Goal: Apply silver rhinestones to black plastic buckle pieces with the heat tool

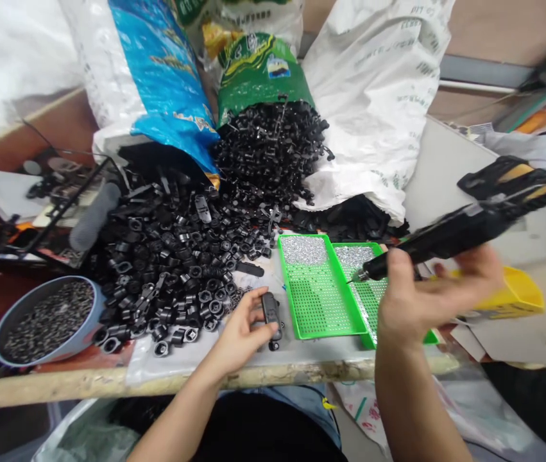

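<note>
Between the thumb and fingers of my left hand (248,328) is a small black elongated plastic part (271,314), held low over the table's near side. My right hand (410,298) grips a black electric screwdriver (446,234), its tip pointing left over the divide between two green perforated trays (319,335). Small silver screws (307,249) fill the far ends of both trays. A flat black plastic piece (249,268) lies just beyond my left hand. The right hand's fingers are partly blurred.
A heap of black plastic parts (167,256) spreads to the left. Behind it stand a blue and white sack (162,70), a green sack (263,70) and a white sack (369,90). A bowl of tiny pieces (0,343) sits far left, a yellow bin (523,292) on the right.
</note>
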The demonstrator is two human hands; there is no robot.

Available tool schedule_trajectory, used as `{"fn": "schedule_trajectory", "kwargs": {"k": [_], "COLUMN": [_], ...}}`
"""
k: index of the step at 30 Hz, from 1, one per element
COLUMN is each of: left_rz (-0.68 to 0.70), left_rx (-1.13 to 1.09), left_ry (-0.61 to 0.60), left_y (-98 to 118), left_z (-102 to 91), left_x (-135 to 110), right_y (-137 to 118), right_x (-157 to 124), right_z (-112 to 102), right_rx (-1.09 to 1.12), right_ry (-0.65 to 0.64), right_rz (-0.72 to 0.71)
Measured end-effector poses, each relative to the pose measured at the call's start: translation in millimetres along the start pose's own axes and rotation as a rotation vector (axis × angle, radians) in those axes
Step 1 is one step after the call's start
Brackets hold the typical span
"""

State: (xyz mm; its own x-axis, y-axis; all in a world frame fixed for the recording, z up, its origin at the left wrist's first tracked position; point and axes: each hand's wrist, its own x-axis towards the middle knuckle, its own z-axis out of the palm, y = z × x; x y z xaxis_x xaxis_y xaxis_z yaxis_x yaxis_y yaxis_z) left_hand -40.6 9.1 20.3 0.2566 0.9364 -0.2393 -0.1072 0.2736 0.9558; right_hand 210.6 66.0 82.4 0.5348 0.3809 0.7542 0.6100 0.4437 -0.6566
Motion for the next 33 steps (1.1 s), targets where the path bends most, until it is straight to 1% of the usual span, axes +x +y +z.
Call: {"fn": "schedule_trajectory", "kwargs": {"k": [1,2,3,4,6,7,8,9,11,13,15,18,20,22,24,27,31,33], "left_rz": [0.009,0.024,0.043,0.065,0.107,0.126,0.142,0.158,0.187,0.214,0.232,0.256,0.276,0.299,0.313,0.327,0.392,0.420], "left_rx": [-0.023,-0.039,-0.051,-0.061,-0.068,-0.066,-0.060,-0.051,-0.031,-0.002,0.056,0.164,0.210,0.262,0.343,0.467,0.584,0.622], "left_ry": [-0.005,0.000,0.012,0.031,0.079,0.106,0.134,0.166,0.240,0.321,0.388,0.437,0.426,0.411,0.403,0.395,0.364,0.344], "left_y": [5,10,14,18,23,25,26,27,27,27,27,27,28,30,32,35,32,28], "left_z": [-7.6,-15.1,-22.0,-27.9,-36.3,-38.6,-40.1,-40.8,-41.3,-41.9,-43.2,-44.0,-42.0,-38.1,-33.6,-27.7,-21.3,-18.0], "left_x": [-4,-8,-11,-14,-17,-18,-18,-18,-17,-15,-13,-10,-7,-5,-4,-7,-13,-15], "right_y": [-6,-11,-14,-16,-12,-8,-3,1,8,9,4,-11,-23,-33,-40,-42,-38,-37], "right_x": [-4,-9,-15,-22,-38,-46,-54,-60,-69,-72,-71,-65,-62,-61,-63,-67,-73,-75], "right_z": [2,8,17,29,60,77,94,109,133,143,141,118,98,81,68,58,50,44], "right_rx": [-0.004,0.007,0.024,0.034,-0.026,-0.101,-0.198,-0.273,-0.314,-0.259,-0.190,0.049,0.250,0.359,0.387,0.381,0.363,0.343], "right_ry": [0.117,0.141,0.044,-0.181,-0.740,-0.923,-1.044,-1.126,-1.227,-1.278,-1.300,-1.284,-1.246,-1.214,-1.194,-1.164,-1.140,-1.125], "right_rz": [-0.149,-0.268,-0.344,-0.374,-0.335,-0.312,-0.280,-0.241,-0.174,-0.143,-0.144,-0.124,-0.098,-0.078,-0.053,-0.004,0.153,0.207]}}
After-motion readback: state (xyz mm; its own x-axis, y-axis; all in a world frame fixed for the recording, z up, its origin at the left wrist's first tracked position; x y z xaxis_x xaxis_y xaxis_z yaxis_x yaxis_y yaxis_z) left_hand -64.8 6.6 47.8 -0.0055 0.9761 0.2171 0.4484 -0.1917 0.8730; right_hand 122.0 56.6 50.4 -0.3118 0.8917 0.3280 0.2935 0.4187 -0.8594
